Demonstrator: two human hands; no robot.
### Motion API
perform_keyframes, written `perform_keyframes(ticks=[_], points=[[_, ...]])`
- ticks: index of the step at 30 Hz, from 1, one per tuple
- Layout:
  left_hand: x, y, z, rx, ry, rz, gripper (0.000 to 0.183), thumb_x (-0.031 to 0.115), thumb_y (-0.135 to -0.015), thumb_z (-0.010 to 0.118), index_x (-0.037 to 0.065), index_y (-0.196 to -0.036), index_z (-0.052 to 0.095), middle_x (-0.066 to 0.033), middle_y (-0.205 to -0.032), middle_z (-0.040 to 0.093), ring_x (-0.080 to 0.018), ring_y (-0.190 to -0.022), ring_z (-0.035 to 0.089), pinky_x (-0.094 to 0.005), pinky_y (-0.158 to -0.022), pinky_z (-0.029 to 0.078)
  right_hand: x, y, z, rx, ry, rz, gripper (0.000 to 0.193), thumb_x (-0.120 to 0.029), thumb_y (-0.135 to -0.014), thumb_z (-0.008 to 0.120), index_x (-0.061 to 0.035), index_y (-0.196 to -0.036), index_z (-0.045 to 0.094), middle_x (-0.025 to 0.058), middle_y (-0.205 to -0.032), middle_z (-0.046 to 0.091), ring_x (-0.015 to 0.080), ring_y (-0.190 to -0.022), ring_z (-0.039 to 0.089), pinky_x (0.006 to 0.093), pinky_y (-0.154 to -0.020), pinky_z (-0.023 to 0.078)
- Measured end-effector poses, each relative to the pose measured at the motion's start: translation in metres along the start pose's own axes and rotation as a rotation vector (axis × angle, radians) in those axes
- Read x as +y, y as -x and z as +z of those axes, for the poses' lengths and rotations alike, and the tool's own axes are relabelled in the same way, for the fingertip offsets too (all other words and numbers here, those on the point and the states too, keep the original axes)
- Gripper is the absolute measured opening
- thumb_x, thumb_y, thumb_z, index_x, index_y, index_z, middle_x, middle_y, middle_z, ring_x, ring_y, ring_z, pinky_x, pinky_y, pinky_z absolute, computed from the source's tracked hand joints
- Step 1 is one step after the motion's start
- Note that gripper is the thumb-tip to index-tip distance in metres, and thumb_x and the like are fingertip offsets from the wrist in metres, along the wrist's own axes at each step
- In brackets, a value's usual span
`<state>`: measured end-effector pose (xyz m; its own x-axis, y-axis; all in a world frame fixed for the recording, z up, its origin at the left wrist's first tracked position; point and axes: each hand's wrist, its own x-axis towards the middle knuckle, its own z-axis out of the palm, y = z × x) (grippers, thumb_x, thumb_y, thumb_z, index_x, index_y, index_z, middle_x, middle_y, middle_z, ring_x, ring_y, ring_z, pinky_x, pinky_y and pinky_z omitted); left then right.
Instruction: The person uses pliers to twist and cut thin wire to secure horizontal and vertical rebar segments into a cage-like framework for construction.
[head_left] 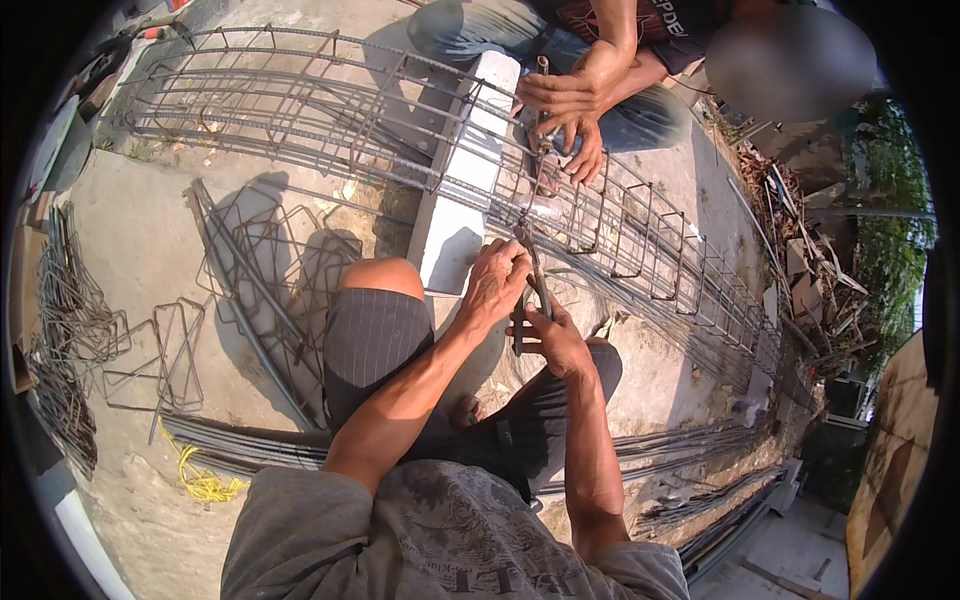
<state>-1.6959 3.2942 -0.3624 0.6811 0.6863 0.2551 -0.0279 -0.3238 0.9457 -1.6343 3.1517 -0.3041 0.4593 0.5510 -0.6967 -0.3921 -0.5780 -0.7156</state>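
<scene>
Clearly, the steel cage (395, 162) is posing the biggest worry: it is running across the ground in front of you and crossing over the white block (450, 225), so uneven pushing could be rocking or sliding it. Because a co-worker's 2 hands (560, 95) are working just beyond your tool, a slip could be knocking those fingers. Your pincers (541, 285) are reaching the bars just beside the block, and their 2 handles are standing apart. Your right hand (562, 342) is wrapping around those handles, while your left hand (495, 280) is bunching its fingertips right by them — what they are gripping, if anything, you cannot tell from here. A sudden squeeze could be pinching them.

Around you, a heap of debris (815, 280) is lying past the cage on the right. Long loose bars (250, 445) are lying behind your knees, and bent stirrups (285, 235) are cluttering the ground to your left — a shifting foot could be snagging there. Yellow twine (200, 487) is lying beside the bars.
</scene>
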Motion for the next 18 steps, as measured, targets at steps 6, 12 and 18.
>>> perform_keyframes(ticks=[6,12,18], points=[[0.024,-0.005,0.001,-0.050,-0.130,-0.058,0.028,0.027,-0.094,0.052,0.000,-0.090,0.059,-0.0192,-0.076,0.062,-0.0387,-0.077,0.055,-0.0485,-0.083,0.043,0.012,-0.008,0.004,-0.199,-0.479,-0.032,0.052,-0.023,-0.103,0.054,-0.0111,-0.149,0.034,0.0139,-0.122,0.058,0.0290,-0.095,0.068,0.0473,-0.077,0.060],[0.035,-0.011,-0.013,-0.138,-0.109,-0.046,0.023,0.022,-0.092,0.055,0.000,-0.094,0.062,-0.0171,-0.081,0.064,-0.0381,-0.082,0.055,-0.0466,-0.092,0.038,-0.002,-0.005,0.015,-0.226,-0.576,-0.012,0.041,-0.026,-0.104,0.052,-0.0037,-0.136,0.041,0.0134,-0.115,0.059,0.0249,-0.084,0.065,0.0453,-0.075,0.060],[0.067,-0.020,-0.044,-0.153,-0.055,-0.251,0.023,0.020,-0.092,0.062,0.003,-0.106,0.067,-0.0152,-0.108,0.065,-0.0289,-0.080,0.065,-0.0409,-0.074,0.052,-0.027,0.008,0.053,-0.182,-0.911,0.045,0.023,-0.028,-0.102,0.056,-0.0067,-0.110,0.056,0.0033,-0.086,0.058,0.0126,-0.070,0.057,0.0292,-0.060,0.052]])
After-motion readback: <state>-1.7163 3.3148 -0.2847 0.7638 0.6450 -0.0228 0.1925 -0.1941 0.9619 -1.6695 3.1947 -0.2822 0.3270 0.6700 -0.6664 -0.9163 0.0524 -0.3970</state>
